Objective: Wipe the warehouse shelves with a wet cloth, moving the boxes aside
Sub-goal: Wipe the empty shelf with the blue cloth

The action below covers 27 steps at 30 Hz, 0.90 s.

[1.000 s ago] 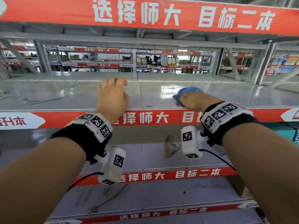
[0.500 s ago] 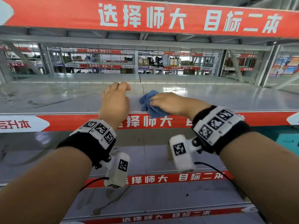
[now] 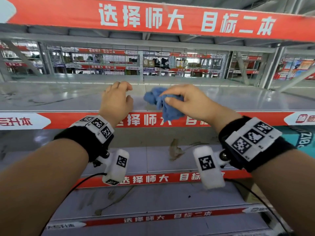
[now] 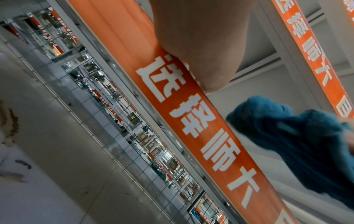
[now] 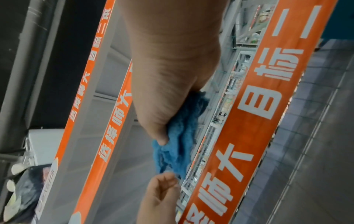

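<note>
A crumpled blue cloth [image 3: 163,103] hangs just off the front edge of the grey metal shelf [image 3: 221,99], in front of its red label strip [image 3: 68,119]. My right hand [image 3: 167,97] pinches the top of the cloth between thumb and fingers; the right wrist view shows the same grip on the cloth [image 5: 178,144]. My left hand [image 3: 125,93] hovers over the shelf edge just left of the cloth, fingers loosely curled and holding nothing. In the left wrist view the cloth [image 4: 296,144] shows blurred at the right. No boxes stand on this shelf.
A wire mesh [image 3: 102,62] closes the shelf's back, with other racks behind it. Lower shelves carry brown dirt smears [image 3: 175,150]. A teal box [image 3: 303,138] sits at the right on the level below. Another red-fronted shelf [image 3: 170,19] hangs close overhead.
My right hand drew the cloth leftward along the shelf and lifted it off the front edge into a pinch. My left hand rose from the shelf edge toward the cloth.
</note>
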Motion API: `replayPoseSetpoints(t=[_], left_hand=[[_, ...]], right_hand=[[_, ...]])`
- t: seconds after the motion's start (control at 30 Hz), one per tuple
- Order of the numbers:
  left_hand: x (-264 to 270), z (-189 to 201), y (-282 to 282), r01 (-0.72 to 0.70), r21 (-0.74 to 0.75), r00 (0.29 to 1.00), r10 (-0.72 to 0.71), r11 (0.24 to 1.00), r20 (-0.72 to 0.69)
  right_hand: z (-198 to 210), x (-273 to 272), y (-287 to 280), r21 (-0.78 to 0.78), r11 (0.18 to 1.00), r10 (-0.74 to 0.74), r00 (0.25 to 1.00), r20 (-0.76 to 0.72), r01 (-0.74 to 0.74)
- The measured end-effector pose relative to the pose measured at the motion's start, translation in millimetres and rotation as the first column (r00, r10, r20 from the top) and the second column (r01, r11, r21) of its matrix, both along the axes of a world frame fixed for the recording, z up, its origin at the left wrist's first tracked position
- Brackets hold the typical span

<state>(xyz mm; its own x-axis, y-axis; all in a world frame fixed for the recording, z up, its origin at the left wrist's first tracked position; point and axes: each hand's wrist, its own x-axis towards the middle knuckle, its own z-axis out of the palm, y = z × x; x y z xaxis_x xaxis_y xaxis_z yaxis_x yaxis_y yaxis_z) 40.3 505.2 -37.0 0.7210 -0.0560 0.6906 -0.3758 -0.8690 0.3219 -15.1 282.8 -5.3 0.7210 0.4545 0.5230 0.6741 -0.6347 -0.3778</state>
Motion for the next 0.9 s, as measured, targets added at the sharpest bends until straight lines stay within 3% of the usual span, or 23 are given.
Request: replayPoseSetpoints(t=[0.1,0.2,0.23,0.37,0.5,0.77,0.9], left_hand=[[-4,1,-6,0.009,-0.008,1.0,-0.009,1.0,0.01],[-5,3,-15,0.031,-0.01,0.999,-0.031,0.999,0.018],[-5,3,-19,0.042,-0.009,0.999,-0.041,0.999,0.019],[-2,3,-34,0.06,-0.005,0.998,-0.06,0.998,0.004],[1,2,-54,0.052,0.021,0.999,-0.052,0.998,-0.004],[3,2,-97,0.014,0.058,0.999,-0.011,0.998,-0.05],[0,2,-107,-0.028,0.035,0.997,0.03,0.999,-0.067]], right_hand=[[-5,10,9,-0.023,0.981,-0.188,0.977,0.103,0.192],[-10,12,17,-0.083,0.953,-0.302,0.904,-0.302,0.291],[-13,11,20,-0.122,0.946,-0.324,0.883,-0.338,0.301],[-13,22,26,-0.399,0.848,-0.415,0.905,-0.088,0.35],[-11,40,2,-0.469,0.816,-0.477,0.852,-0.215,0.339],[-14,51,-106,-0.484,0.746,-0.612,0.758,-0.227,0.458],[-13,54,-122,-0.503,0.721,-0.646,0.725,-0.241,0.476]])
